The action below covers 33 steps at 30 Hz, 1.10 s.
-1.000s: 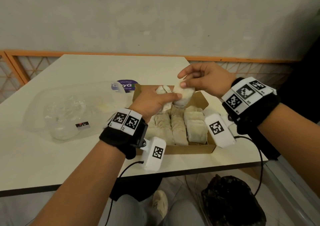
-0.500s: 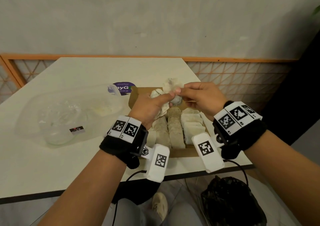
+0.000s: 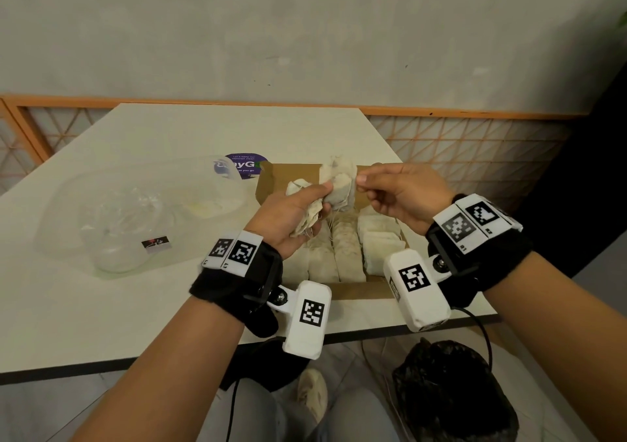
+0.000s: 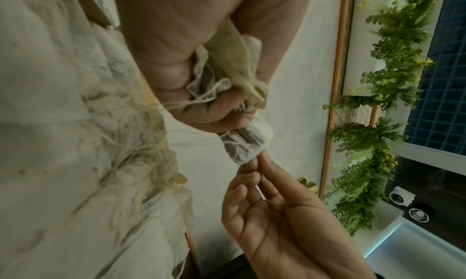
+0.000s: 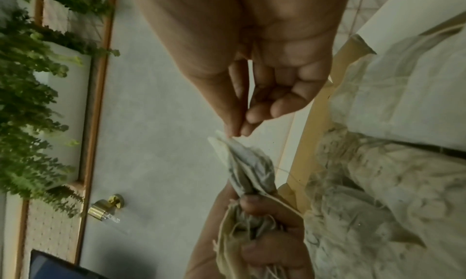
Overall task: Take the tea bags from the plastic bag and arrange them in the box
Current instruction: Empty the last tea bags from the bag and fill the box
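Note:
Above the back of the brown cardboard box [image 3: 266,187], my left hand [image 3: 320,200] grips a crumpled bunch of tea bags [image 3: 307,217] with loose strings. One pale tea bag [image 3: 339,183] sticks up out of that bunch. My right hand [image 3: 361,180] pinches its free edge between thumb and forefinger. In the left wrist view the tea bag [image 4: 248,143] pokes out below my curled left fingers [image 4: 214,112], and the right hand [image 4: 257,163] nips its tip. Rows of tea bags [image 3: 342,251] fill the box. The clear plastic bag [image 3: 135,217] lies to the left.
A round purple sticker [image 3: 244,165] lies on the white table [image 3: 101,323] behind the box. The table's front edge runs just below my wrists. A black bag [image 3: 451,390] sits on the floor under it. An orange lattice rail [image 3: 475,143] lines the wall.
Both hands drew back toward me over the box. The right hand went from holding the tea bag from above to pinching only its edge, and the bag now stands up between the hands.

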Available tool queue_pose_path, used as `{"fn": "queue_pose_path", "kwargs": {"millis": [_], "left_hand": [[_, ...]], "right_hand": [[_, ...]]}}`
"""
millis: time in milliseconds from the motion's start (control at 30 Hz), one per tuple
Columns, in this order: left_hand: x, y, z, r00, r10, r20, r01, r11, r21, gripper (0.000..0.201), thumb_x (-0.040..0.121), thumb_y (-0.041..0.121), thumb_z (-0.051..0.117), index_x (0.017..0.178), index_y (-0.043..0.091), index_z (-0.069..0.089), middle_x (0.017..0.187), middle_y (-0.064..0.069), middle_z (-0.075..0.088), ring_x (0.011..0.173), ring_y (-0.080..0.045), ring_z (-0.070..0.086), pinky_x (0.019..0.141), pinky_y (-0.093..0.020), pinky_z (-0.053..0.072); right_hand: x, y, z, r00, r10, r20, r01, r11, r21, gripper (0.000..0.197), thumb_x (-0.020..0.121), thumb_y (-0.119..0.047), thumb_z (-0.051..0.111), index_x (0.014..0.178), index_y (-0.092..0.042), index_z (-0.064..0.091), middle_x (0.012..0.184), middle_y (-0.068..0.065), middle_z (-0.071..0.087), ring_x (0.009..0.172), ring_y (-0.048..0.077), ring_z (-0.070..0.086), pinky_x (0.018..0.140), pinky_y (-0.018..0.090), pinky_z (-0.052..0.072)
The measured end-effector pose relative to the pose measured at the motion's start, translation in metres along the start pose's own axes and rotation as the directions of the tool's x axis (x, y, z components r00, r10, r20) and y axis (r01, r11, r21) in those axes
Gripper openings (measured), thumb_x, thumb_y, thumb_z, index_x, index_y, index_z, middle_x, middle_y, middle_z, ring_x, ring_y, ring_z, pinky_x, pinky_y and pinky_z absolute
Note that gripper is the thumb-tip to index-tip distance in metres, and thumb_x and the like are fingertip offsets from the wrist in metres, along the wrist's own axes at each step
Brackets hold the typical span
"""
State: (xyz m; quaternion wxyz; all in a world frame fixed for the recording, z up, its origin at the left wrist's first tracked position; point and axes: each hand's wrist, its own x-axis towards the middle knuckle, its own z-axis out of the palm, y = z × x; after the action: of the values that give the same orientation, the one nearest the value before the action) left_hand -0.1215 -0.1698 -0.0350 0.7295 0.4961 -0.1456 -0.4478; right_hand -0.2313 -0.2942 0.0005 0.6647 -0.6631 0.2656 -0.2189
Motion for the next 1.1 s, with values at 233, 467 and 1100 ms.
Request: {"fn": "queue_pose_path", "kwargs": {"millis": [233, 467, 1100], "left_hand": [[0.003, -0.001, 0.001, 1.000, -0.023, -0.002, 0.023, 0.999, -0.025, 0.012, 0.088, 0.017, 0.065, 0.094, 0.013, 0.056, 0.073, -0.002, 0.061, 0.048, -0.003, 0.057, 0.038, -0.013, 0.039], [0.006, 0.000, -0.002, 0.999, -0.048, -0.003, 0.047, 0.998, -0.045, 0.010, 0.086, 0.017, 0.066, 0.089, 0.014, 0.057, 0.075, -0.002, 0.059, 0.047, -0.004, 0.056, 0.038, -0.014, 0.039], [0.016, -0.006, -0.010, 0.998, -0.070, -0.005, 0.070, 0.985, 0.161, 0.009, 0.084, 0.013, 0.069, 0.083, 0.012, 0.060, 0.067, -0.003, 0.062, 0.054, -0.008, 0.058, 0.041, -0.016, 0.042]], "right_hand": [[-0.002, -0.005, 0.009, 1.000, -0.011, 0.009, 0.011, 1.000, -0.020, 0.006, 0.084, -0.009, 0.064, 0.079, -0.009, 0.066, 0.058, -0.003, 0.064, 0.059, 0.009, 0.054, 0.055, 0.016, 0.048], [0.003, -0.005, 0.011, 0.999, -0.041, 0.022, 0.043, 0.994, -0.101, 0.006, 0.081, -0.010, 0.068, 0.077, -0.013, 0.069, 0.065, -0.003, 0.066, 0.061, 0.007, 0.060, 0.058, 0.018, 0.049], [0.020, 0.004, 0.009, 0.998, 0.052, 0.019, -0.053, 0.998, 0.017, 0.005, 0.084, -0.007, 0.064, 0.080, -0.006, 0.066, 0.067, 0.005, 0.057, 0.057, 0.010, 0.050, 0.049, 0.015, 0.046]]}}
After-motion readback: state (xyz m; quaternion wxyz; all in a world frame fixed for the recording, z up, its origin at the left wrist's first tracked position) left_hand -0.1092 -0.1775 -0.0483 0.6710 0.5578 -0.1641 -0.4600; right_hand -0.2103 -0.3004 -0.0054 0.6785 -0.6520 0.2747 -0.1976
